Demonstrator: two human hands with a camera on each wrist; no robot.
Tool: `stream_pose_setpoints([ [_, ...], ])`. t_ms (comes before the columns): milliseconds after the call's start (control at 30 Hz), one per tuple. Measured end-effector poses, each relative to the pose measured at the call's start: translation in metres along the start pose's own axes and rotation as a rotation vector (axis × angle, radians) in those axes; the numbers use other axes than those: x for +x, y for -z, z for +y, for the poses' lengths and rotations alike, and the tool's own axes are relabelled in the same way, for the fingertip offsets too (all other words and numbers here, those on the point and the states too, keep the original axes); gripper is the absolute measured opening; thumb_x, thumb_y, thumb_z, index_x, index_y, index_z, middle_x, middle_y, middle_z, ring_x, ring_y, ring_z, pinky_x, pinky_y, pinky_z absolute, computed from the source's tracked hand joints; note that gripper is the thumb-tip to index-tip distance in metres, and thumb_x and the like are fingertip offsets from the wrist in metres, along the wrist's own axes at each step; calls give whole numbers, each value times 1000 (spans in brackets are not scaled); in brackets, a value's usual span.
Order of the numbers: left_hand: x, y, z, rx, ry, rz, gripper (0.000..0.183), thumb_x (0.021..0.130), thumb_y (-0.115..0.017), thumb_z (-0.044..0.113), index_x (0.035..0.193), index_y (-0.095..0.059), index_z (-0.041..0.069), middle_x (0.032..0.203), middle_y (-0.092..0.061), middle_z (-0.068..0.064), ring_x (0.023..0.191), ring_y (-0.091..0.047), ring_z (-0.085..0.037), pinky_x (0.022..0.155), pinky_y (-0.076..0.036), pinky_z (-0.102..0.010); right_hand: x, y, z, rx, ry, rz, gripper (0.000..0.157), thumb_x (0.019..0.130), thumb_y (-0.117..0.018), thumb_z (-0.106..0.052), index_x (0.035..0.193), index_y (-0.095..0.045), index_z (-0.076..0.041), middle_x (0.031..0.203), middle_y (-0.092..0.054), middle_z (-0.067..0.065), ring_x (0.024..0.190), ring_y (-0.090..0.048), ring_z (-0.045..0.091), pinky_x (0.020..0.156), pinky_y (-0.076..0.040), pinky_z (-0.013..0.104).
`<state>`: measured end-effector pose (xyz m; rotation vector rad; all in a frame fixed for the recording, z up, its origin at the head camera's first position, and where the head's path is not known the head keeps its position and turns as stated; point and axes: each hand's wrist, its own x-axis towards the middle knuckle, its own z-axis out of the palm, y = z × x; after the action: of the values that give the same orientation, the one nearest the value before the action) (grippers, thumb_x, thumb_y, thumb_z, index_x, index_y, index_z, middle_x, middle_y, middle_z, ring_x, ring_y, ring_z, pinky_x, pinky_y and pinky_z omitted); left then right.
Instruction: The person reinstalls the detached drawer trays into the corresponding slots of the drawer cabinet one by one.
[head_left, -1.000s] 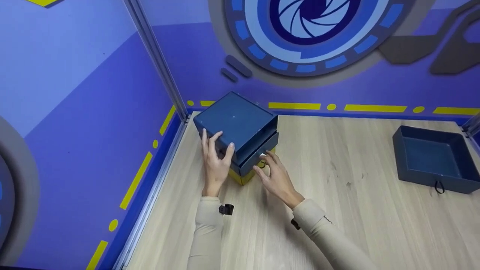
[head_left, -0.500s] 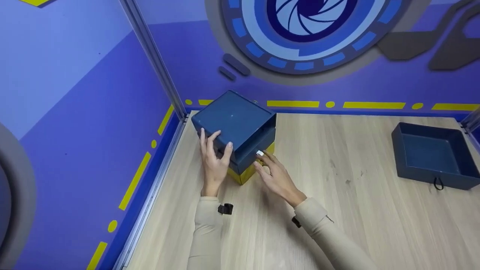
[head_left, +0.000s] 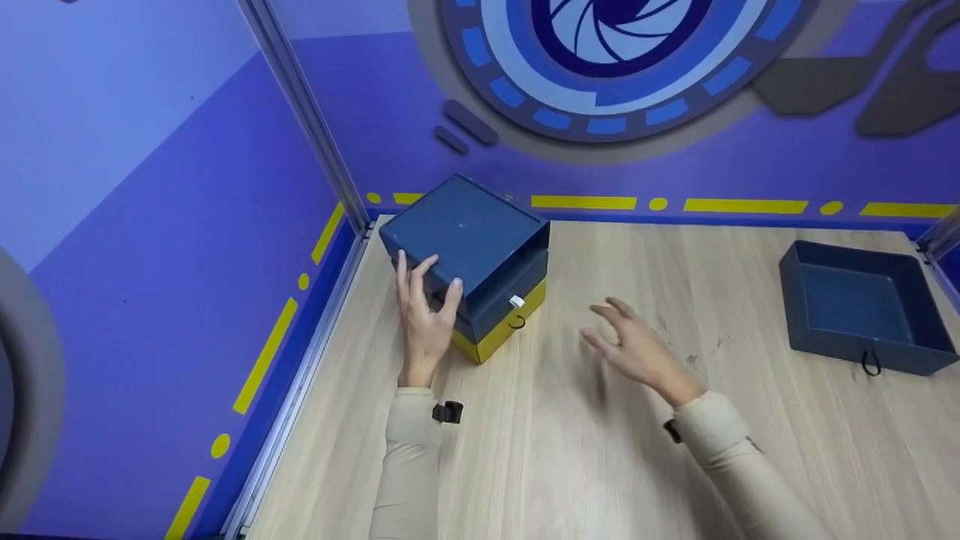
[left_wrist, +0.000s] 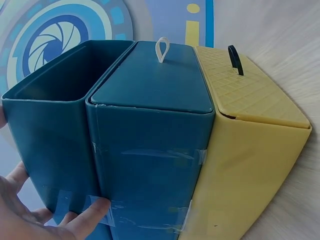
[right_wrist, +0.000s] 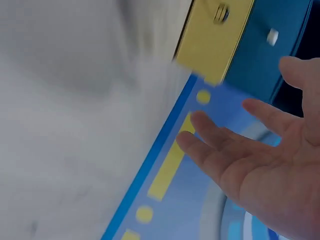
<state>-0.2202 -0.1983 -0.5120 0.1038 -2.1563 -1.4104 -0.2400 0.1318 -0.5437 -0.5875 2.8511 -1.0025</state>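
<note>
A stack of three box units stands at the back left in the head view. Its top blue unit (head_left: 461,232) is an open-fronted shell, hollow inside in the left wrist view. Below it, the middle blue drawer (left_wrist: 152,75) sits flush in its unit and bears a white loop (left_wrist: 162,50). The lowest is a yellow drawer unit (head_left: 499,330) with a black loop (left_wrist: 236,60). My left hand (head_left: 426,322) rests its spread fingers against the stack's near left side and top edge. My right hand (head_left: 637,351) hovers right of the stack, fingers apart and holding nothing.
A loose dark blue drawer (head_left: 870,337) with a black loop lies on the wooden table (head_left: 570,465) at the right. Purple-blue printed walls (head_left: 480,161) border the table's back and left, meeting at a metal post (head_left: 300,105) behind the stack.
The middle drawer, slightly out a second ago, has slid in flush. My right hand has left its front and moved right. My left hand keeps its place on the stack.
</note>
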Motion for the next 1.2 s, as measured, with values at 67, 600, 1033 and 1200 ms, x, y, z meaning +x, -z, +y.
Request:
stream_pose_setpoints([
  [67,0,0,-1,2,0,-4,51,99,-69,39,146,-60,20,180,-12,-13,166,-14,-38,129,-19,-67,-9,13,14,-12,-16,18,64,109,-58,-43,155,-50,1,167,-34,35,138,-53,57,111,-45,70],
  [600,-3,-2,-1,5,20,-14,52,99,-68,41,145,-60,20,180,-11,-12,166,-16,-38,130,-20,-66,-96,119,114,-130,-157,218,64,108,-61,-36,151,-48,10,161,-27,45,119,-55,66,93,-42,81],
  [1033,0,0,-1,-16,15,-7,52,98,-70,39,145,-61,19,180,-11,-11,166,-18,-36,129,-23,-64,-141,148,182,-254,-579,316,76,110,-48,-36,164,-20,9,167,-8,45,148,-22,69,111,-30,82],
  [1200,1,2,0,2,15,-15,51,99,-69,40,145,-60,20,180,-11,-11,165,-19,-36,129,-24,-64,-144,140,197,-279,-592,337,70,109,-50,-30,162,-26,9,164,-14,47,141,-31,72,105,-36,82],
])
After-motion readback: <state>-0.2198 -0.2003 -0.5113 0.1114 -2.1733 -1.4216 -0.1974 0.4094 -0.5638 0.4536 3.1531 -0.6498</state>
